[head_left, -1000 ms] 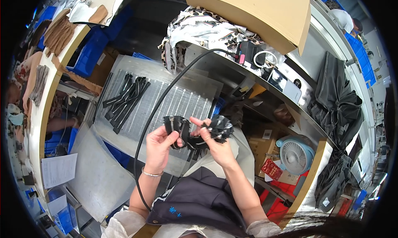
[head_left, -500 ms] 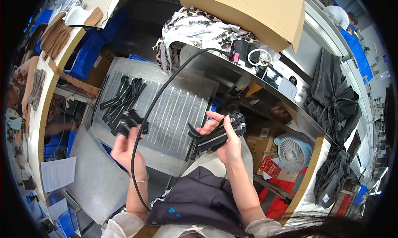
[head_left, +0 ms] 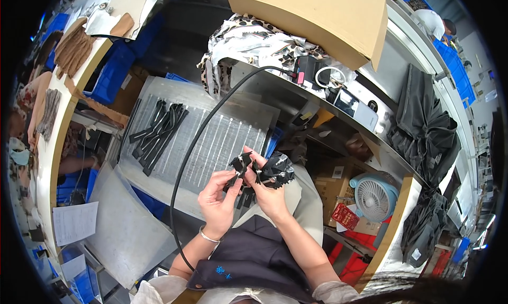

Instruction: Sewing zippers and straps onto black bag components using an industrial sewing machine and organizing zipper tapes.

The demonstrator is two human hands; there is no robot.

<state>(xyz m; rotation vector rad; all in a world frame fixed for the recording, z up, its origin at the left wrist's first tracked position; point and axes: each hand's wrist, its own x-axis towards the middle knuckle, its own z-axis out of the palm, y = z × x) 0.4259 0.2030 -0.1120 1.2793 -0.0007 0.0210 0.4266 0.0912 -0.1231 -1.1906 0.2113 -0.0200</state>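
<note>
Over my lap the two hands have come close together. My left hand (head_left: 218,198) pinches a folded black fabric strip (head_left: 239,165) between thumb and fingers. My right hand (head_left: 269,195) is closed around a bundle of black fabric strips (head_left: 278,170), whose bunched ends stick out on its right side. The two hands' strips meet or overlap, and I cannot tell where one ends. Further left, a loose pile of black strips (head_left: 160,134) lies on a grey board (head_left: 211,113) marked with pale parallel lines.
A black cable (head_left: 182,190) arches across the board, left of my hands. Behind stands an open cardboard box (head_left: 312,18) beside leopard-print and white fabric (head_left: 254,39). To the right are a small fan (head_left: 374,198), a phone (head_left: 346,103) and hanging black cloth (head_left: 423,124). Another person (head_left: 431,23) is far off.
My left hand has moved right, from beside the pile to my right hand, with black material in it. My right hand has shifted left and turned with its bundle.
</note>
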